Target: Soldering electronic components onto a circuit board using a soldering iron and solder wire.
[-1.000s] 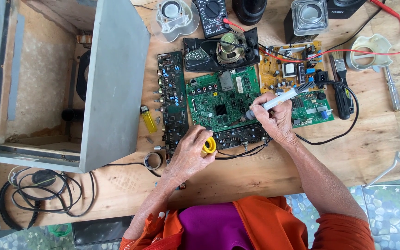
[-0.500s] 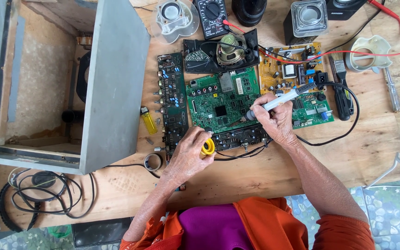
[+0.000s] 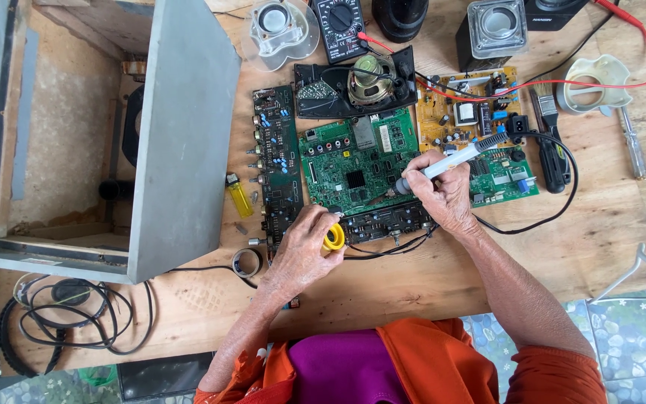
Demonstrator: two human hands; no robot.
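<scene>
Head view: right hand (image 3: 443, 196) grips a soldering iron (image 3: 450, 162), its long axis slanting, tip down-left onto the green circuit board (image 3: 357, 168), while left hand (image 3: 302, 251) pinches a yellow solder spool (image 3: 333, 237) beside a dark narrow board (image 3: 277, 168), yellow lighter (image 3: 238, 196) nearby.

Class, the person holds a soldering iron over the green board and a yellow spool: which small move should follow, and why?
Probably feed solder from the small yellow spool in the left hand toward the tip of the white-handled soldering iron, which the right hand already holds on the large green circuit board.
</scene>
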